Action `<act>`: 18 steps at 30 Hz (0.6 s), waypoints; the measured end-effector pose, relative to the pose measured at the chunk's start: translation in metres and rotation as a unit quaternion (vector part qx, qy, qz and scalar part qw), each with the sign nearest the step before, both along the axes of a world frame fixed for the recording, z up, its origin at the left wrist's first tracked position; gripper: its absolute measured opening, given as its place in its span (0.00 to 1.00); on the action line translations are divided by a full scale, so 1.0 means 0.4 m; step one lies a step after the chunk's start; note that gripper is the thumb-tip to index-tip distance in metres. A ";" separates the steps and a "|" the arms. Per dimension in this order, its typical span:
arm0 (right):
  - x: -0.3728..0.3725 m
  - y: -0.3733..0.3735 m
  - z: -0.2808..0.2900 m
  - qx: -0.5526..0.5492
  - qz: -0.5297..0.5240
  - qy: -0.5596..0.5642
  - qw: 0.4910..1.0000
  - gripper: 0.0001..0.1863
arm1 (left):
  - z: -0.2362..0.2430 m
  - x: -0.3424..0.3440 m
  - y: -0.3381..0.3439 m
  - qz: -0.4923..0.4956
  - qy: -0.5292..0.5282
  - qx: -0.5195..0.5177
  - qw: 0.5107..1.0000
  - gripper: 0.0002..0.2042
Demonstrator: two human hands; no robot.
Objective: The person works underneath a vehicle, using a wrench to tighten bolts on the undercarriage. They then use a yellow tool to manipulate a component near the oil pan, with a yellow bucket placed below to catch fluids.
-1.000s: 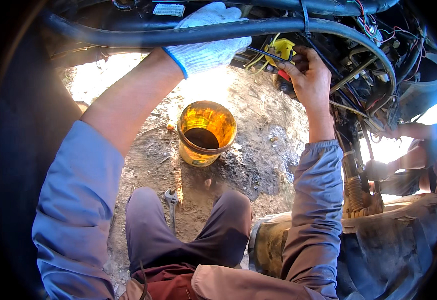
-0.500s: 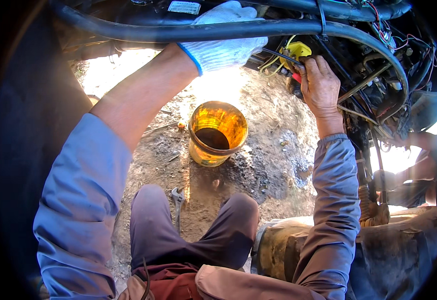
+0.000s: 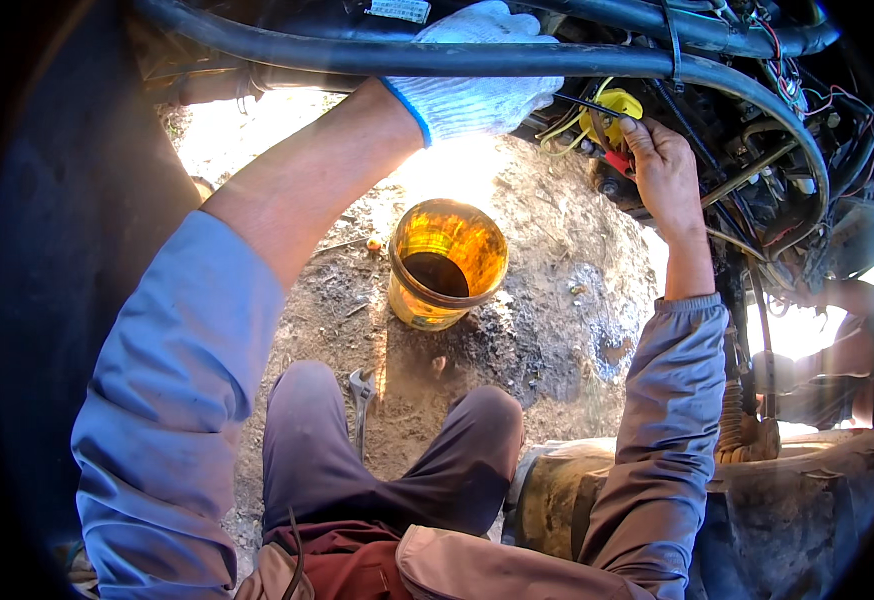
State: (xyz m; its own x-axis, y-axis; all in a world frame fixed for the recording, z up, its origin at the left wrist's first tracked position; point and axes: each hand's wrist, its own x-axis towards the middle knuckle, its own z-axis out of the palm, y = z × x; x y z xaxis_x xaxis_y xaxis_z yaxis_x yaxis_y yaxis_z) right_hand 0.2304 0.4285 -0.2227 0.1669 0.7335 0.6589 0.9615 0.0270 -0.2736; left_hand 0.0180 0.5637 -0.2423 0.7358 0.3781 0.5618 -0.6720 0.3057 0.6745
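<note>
My left hand [image 3: 467,105], in a white knitted glove with a blue cuff, reaches up behind a thick black hose [image 3: 357,60]. Its fingers look curled, but the hose crosses them and hides what they grip. My bare right hand [image 3: 665,165] pinches a thin black rod-like piece [image 3: 589,103] between thumb and fingers. That piece runs left to the gloved fingertips. Just behind it sits a yellow plastic part [image 3: 617,108] with thin yellow-green wires. A red piece [image 3: 618,162] shows beside my right fingers.
Below my hands a yellow translucent bucket [image 3: 449,262] with dark liquid stands on dirt ground. An adjustable wrench [image 3: 361,405] lies by my left knee. Wiring and hoses [image 3: 787,130] crowd the upper right. A large tyre [image 3: 757,500] is at lower right, with another person [image 3: 837,360] beyond.
Both hands and the machine parts sit slightly farther right in view, the bucket too. My right hand still pinches the thin black piece; more of the red piece shows.
</note>
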 end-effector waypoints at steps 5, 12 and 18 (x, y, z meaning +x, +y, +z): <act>-0.014 0.000 0.046 -0.165 -0.001 0.322 0.932 0.23 | -0.002 -0.004 0.000 -0.036 -0.016 -0.023 0.999 0.08; -0.047 -0.046 -0.017 0.041 0.032 -0.039 0.998 0.15 | -0.001 0.010 0.003 0.092 0.026 0.085 0.992 0.08; -0.023 -0.046 -0.031 0.071 0.042 -0.196 0.977 0.14 | -0.002 0.011 0.010 0.198 0.013 0.221 0.955 0.08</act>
